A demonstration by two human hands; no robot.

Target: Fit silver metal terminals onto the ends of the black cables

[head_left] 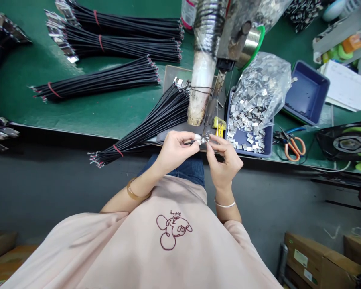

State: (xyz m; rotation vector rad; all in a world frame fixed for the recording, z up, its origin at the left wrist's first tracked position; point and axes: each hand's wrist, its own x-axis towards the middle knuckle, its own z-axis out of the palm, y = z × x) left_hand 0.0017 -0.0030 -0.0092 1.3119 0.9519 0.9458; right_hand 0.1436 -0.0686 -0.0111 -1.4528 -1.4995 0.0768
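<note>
Two blue trays on bench (pixel 87 117). Left tray (pixel 269 140): loose metal tabs (pixel 250 138), plus a clear bag (pixel 266 80) of more. Right tray (pixel 308 86): dark bits. Red-banded cable bundles (pixel 105 81): five. Wire spool (pixel 249 50): one. Left hand (pixel 179 150) pinches one black cable (pixel 190 142) near the bench's edge; right hand (pixel 225 158) grips a small metal piece (pixel 206 137) at the cable's end.

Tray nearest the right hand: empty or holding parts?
Holding parts: loose metal clips lie in the tray, and a clear bag of more covers its back.
</note>
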